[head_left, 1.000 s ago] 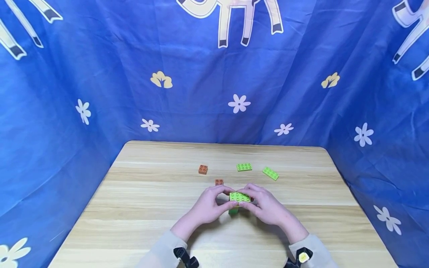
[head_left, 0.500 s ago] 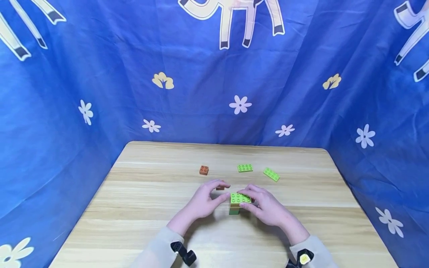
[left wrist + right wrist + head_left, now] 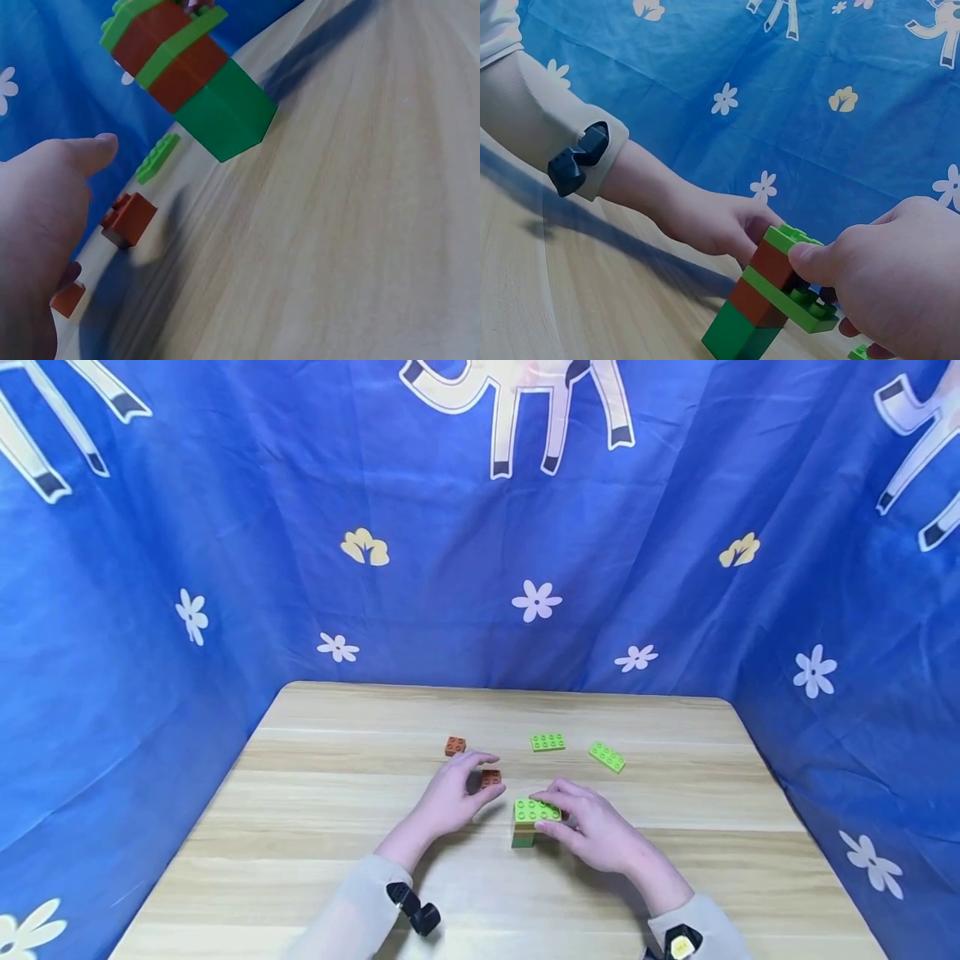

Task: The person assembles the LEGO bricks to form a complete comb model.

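A toy brick tower [image 3: 524, 835] stands on the table. In the right wrist view its green base brick [image 3: 742, 330] carries brown bricks and light green plates by turns, the middle plate jutting out. My right hand [image 3: 596, 828] pinches the tower near its top, thumb on the near side. To the left, my left hand [image 3: 446, 797] holds its thumb and fingers apart on either side of a small brown brick [image 3: 491, 777]. A gap shows between the left thumb and this brown brick [image 3: 129, 220] in the left wrist view; the other fingers are mostly hidden there.
Another brown brick [image 3: 455, 745] lies beyond the left hand. Two light green plates, one straight [image 3: 548, 742] and one slanted [image 3: 607, 757], lie farther back on the wooden table [image 3: 300, 810]. A blue patterned cloth [image 3: 450, 635] encloses the back and sides.
My left hand has let go of the tower and moved left to the brown brick. My right hand has stayed on the tower.
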A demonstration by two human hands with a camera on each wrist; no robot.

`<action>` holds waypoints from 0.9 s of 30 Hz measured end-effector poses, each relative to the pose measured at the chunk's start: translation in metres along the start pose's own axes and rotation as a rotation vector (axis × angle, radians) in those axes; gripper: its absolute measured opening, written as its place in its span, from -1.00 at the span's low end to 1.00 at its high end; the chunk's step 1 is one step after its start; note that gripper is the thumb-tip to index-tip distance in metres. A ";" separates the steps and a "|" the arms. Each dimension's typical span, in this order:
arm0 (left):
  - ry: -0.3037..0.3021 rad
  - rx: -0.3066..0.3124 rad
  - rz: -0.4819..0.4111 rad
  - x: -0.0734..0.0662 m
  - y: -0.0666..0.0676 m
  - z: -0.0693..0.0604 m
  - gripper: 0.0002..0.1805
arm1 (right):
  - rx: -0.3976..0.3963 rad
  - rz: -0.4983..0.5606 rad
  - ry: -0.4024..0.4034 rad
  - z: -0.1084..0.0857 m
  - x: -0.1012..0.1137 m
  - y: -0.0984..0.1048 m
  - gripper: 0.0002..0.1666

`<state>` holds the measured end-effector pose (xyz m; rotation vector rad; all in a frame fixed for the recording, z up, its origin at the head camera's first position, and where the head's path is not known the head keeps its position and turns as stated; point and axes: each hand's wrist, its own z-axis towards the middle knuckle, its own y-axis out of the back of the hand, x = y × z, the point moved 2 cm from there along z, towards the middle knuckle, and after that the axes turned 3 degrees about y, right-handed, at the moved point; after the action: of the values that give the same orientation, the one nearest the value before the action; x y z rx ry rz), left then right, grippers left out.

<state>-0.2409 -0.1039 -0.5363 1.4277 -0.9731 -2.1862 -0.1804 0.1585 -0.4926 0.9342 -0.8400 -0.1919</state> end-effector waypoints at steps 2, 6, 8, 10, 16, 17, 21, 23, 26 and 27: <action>0.002 0.003 0.025 0.003 -0.001 0.001 -0.41 | -0.002 0.001 0.002 0.000 0.001 0.000 -0.52; -0.001 0.006 0.069 0.010 -0.002 0.002 -0.39 | -0.002 0.007 0.003 0.000 0.001 -0.001 -0.53; -0.002 0.011 0.087 0.013 -0.003 0.002 -0.38 | 0.001 0.013 0.000 0.000 0.000 -0.001 -0.52; -0.003 0.018 0.094 0.015 -0.003 0.003 -0.37 | 0.005 0.018 -0.005 0.000 0.000 -0.002 -0.51; -0.010 0.035 0.118 0.019 -0.004 0.006 -0.36 | 0.011 0.027 -0.014 0.000 0.000 -0.002 -0.50; -0.008 0.040 0.127 0.019 -0.004 0.006 -0.35 | 0.011 0.028 -0.015 0.000 0.000 -0.002 -0.50; 0.002 0.058 0.166 0.020 -0.006 0.009 -0.36 | 0.010 0.028 -0.013 0.000 -0.001 -0.002 -0.51; -0.001 0.060 0.182 0.021 -0.007 0.010 -0.37 | 0.009 0.027 -0.011 -0.001 -0.001 -0.002 -0.51; -0.017 0.057 0.203 0.023 -0.008 0.011 -0.41 | 0.010 0.029 -0.007 0.000 -0.001 -0.002 -0.51; -0.024 0.054 0.208 0.023 -0.008 0.011 -0.43 | 0.011 0.030 -0.007 0.000 -0.001 -0.002 -0.50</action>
<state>-0.2606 -0.1088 -0.5545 1.2637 -1.1426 -2.0435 -0.1806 0.1583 -0.4945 0.9311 -0.8612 -0.1648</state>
